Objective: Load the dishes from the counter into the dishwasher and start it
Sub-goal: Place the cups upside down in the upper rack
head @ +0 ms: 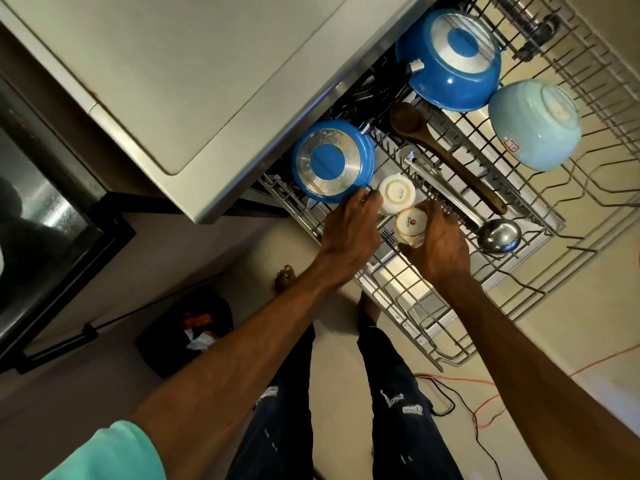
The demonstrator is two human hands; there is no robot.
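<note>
Dishes sat base-up in the pulled-out wire dishwasher rack (433,327), below the pale tabletop (173,81). The right grip (440,244) was curled round a small round cup (408,223), whose pale base with a red logo faced up, at the rack's near left part. Just beside it stood a white ceramic cup (397,194), also base up. The left grip (349,233) had its fingertips against this cup; whether it held it could not be told. Next to that sat a glossy blue frying pan (332,162), ridged metal base up. A wooden spoon (446,157) and a steel ladle (498,233) lay side by side, long axes diagonal, the ladle's bowl nearer the person. Farther back sat a blue saucepan (450,58) and a pale blue bowl (535,124).
</note>
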